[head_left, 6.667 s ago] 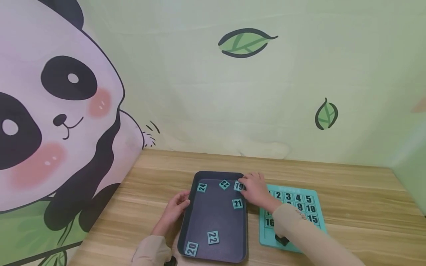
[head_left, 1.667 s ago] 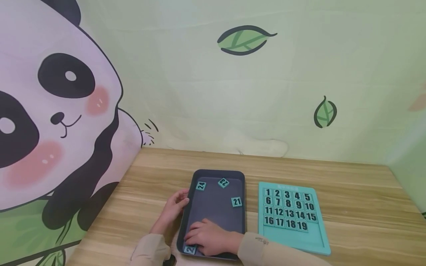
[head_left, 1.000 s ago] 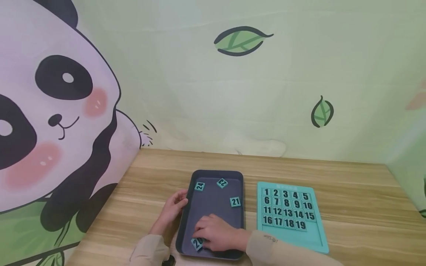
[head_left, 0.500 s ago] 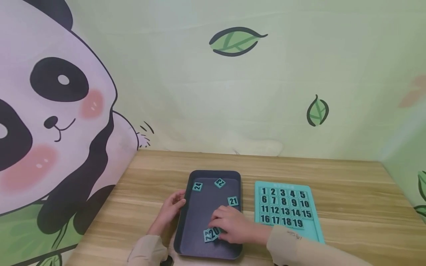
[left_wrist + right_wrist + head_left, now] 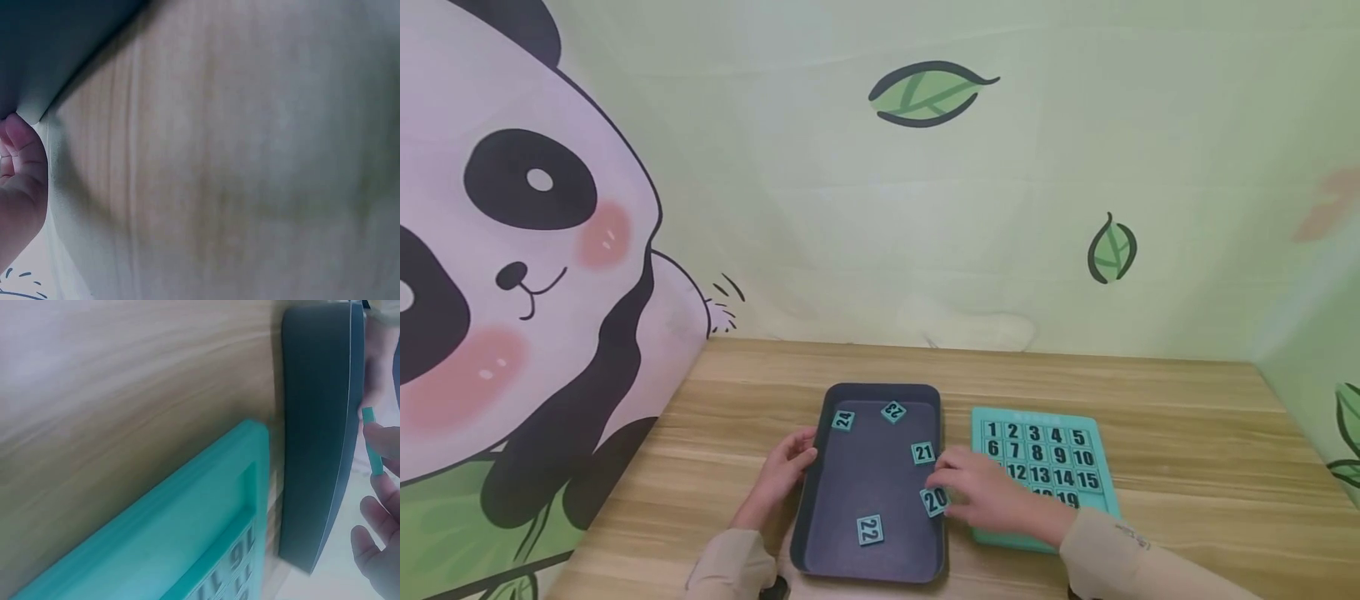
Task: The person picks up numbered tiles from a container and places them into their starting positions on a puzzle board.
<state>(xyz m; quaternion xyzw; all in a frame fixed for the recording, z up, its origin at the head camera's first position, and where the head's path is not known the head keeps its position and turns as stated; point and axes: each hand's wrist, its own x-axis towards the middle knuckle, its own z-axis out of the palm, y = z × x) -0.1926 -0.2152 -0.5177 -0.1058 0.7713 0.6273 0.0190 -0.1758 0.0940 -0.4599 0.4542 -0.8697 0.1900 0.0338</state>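
My right hand (image 5: 988, 493) pinches a turquoise number tile marked 20 (image 5: 934, 501) over the right rim of a dark tray (image 5: 865, 492). In the right wrist view the tile (image 5: 372, 442) is edge-on between thumb and fingers, above the tray wall (image 5: 319, 437). My left hand (image 5: 781, 471) rests against the tray's left side, fingertips touching its outer wall. On the tray lie tiles 24 (image 5: 843, 420), 23 (image 5: 893, 412), 21 (image 5: 922, 452) and 22 (image 5: 870, 530). Right of it lies a turquoise number board (image 5: 1105, 475) with tiles in rows; my right hand partly hides it.
The wooden table (image 5: 1187, 467) runs back to a pale green wall cloth (image 5: 790, 167) printed with leaves and a panda (image 5: 535, 250). A narrow strip of table separates tray and board.
Tile 19 has gone from the tray to the board. Lately my right hand picked tile 20 from the tray's near end and carried it right, past tile 22. The left hand stays put.
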